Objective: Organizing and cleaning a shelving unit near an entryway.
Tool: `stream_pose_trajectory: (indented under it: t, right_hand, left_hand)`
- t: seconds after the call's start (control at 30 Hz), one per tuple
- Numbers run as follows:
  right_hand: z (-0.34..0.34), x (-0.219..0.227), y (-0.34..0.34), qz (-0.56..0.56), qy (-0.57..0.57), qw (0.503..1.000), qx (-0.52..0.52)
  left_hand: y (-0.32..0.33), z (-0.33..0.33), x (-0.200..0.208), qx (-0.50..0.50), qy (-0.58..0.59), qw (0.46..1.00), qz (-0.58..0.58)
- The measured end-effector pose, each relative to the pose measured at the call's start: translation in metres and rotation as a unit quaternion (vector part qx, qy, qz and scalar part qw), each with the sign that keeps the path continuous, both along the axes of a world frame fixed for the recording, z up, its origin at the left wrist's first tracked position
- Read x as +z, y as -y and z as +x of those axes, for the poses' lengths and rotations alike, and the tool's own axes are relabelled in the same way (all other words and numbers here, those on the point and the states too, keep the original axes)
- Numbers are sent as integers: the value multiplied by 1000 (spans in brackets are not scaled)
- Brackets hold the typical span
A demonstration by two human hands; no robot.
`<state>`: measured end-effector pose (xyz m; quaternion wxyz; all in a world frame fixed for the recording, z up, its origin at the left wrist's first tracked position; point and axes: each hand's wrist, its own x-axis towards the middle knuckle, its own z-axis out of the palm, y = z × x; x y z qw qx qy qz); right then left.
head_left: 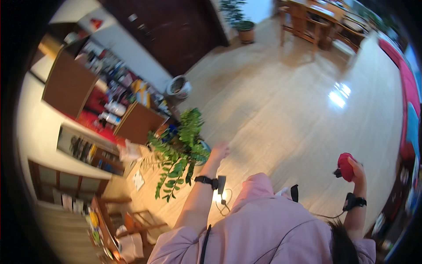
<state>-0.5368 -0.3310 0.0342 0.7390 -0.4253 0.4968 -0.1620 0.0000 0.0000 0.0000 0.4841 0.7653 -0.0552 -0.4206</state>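
My left hand (221,151) hangs beside a leafy green potted plant (176,152). Its fingers look loosely curled, somewhat blurred, and I see nothing in them. Out to the right, my right hand (359,170) is closed on a red rounded object with a black part (346,167), held above the floor. What kind of thing it is, I cannot make out. Both wrists carry black straps with small devices and cables.
Pale glossy tiles (272,101) cover the floor. A cluttered shelf unit (140,121) stands at the left, near a white pot (179,87) and a dark door (169,35). Wooden furniture (307,26) is at the far right, and a red sofa (406,83) lines the right edge.
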Motion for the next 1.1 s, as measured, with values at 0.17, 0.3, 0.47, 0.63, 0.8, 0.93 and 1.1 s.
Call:
stream_pose_trajectory:
  t: [0.17, 0.3, 0.47, 0.63, 0.8, 0.93, 1.1]
  right_hand:
    - [111, -7, 147, -136, -142, 968, 155]
    - [261, 20, 187, -190, -141, 950, 202]
    - [434, 59, 214, -109, -62, 947, 295]
    - [588, 118, 226, -102, 114, 873, 463]
    - [734, 139, 225, -75, 207, 741, 634]
    - [852, 164, 205, -70, 252, 663, 702]
    - [1020, 135, 226, -215, 205, 584, 756]
  left_hand:
    - [-57, 20, -11, 172, -46, 981, 76]
    - [-59, 51, -22, 239, -52, 969, 44]
    - [31, 133, -7, 213, -74, 974, -31]
    - [159, 229, 51, 59, 11, 993, -103]
    - [270, 300, 80, -102, 337, 933, -68]
    - [318, 372, 107, -115, 202, 952, -196]
    - [312, 446, 127, 108, 53, 952, -283]
